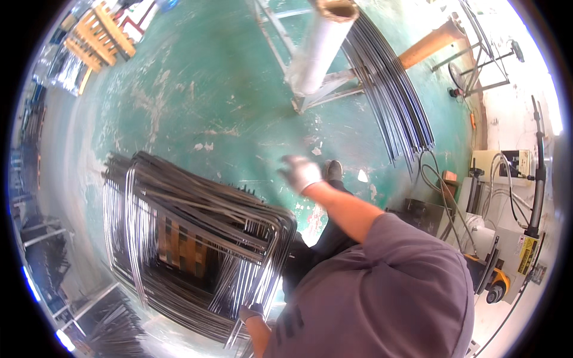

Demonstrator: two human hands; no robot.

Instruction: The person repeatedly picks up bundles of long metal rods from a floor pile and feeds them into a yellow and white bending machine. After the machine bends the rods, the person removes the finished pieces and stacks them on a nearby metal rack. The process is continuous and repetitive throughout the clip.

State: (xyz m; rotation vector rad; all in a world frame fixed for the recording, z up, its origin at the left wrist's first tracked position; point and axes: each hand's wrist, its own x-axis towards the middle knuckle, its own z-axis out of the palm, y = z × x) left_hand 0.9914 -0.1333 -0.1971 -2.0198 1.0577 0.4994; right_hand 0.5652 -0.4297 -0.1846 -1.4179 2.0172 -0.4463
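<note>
Grey shirt (382, 298) is closest. Bent bars (203, 200) sit piled left of the legs (335, 232). Left hand (252, 312) touches them; I can't tell if it grips. Right hand (302, 173) looks open. Handling bars seems the step; next probably needs a firm hold.

Closest thing to readable signage from where I'm standing is the yellow label (526, 255) with dark print, a tall narrow one stuck on the grey machine housing (508, 243) over by the wall on the right, near that round yellow-and-black part (496, 286), but honestly the lettering's way too small for me to make out. There are also some dark blocky marks (290, 327) down on the front of the worker's greyish-purple shirt (394, 286), and they could be print, but I can't tell, so zero legible words or numbers.
</note>
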